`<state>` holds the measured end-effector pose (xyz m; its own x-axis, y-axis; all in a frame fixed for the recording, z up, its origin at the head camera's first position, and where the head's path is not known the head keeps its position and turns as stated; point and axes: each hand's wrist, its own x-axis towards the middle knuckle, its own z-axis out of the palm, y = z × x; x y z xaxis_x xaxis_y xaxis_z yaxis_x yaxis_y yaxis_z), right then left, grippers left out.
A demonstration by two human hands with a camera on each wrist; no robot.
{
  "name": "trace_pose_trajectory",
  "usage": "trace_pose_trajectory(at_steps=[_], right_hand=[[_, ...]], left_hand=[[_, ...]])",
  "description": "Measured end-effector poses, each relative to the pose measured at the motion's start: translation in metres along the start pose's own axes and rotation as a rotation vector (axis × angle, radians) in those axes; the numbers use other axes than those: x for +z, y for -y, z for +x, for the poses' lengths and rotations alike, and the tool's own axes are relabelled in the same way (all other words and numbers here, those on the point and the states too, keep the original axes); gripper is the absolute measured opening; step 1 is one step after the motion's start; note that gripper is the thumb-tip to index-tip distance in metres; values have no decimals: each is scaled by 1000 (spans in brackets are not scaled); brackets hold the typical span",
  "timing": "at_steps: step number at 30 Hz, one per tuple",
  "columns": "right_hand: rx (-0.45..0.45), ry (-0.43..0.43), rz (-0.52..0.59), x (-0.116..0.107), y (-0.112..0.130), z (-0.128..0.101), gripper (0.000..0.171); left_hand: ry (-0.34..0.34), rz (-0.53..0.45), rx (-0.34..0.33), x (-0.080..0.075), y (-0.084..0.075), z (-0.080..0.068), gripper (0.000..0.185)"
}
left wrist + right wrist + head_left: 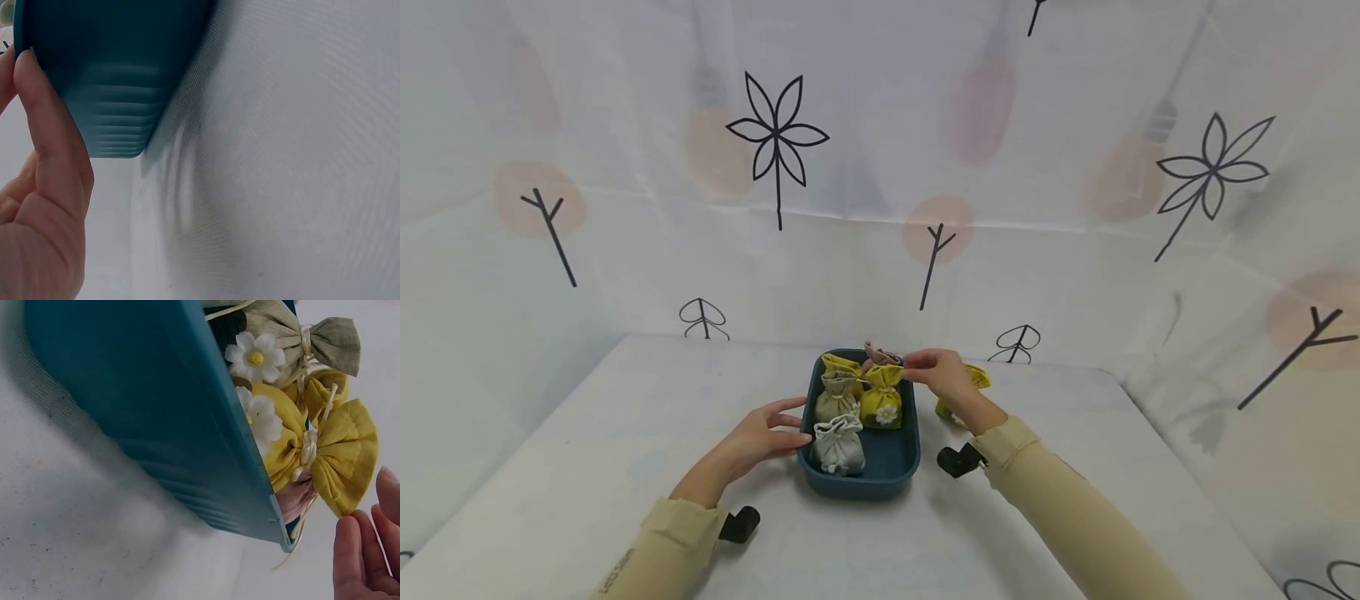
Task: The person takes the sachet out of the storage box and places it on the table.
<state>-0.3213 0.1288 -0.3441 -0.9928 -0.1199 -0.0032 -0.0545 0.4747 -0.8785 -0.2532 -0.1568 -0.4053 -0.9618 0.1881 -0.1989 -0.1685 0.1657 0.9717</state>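
Note:
A dark teal bin holds small drawstring pouches. Along its left wall, my left hand touches the rim with extended fingers and thumb; the left wrist view shows these fingertips on the bin's edge. Over the far right corner is my right hand. Its fingertips touch the ruffled top of a yellow pouch with a white flower, and the thumb stands apart from them. Beside that pouch are a beige pouch and a pale grey pouch. A mauve pouch and another yellow pouch lie at the back.
Outside the bin, to its right, a further yellow pouch lies on the white-covered table, partly hidden by my right hand. A printed cloth backdrop rises behind the table. Black wrist mounts hang below both forearms.

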Motion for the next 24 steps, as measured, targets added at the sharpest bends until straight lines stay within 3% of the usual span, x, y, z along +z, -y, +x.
trace_pose_trajectory(at_steps=[8,24], right_hand=[[63,30,-47,4,2,6,32],[62,154,-29,8,3,3,28]], left_hand=[[-6,1,2,1,0,-1,73],[6,1,13,1,0,-1,73]])
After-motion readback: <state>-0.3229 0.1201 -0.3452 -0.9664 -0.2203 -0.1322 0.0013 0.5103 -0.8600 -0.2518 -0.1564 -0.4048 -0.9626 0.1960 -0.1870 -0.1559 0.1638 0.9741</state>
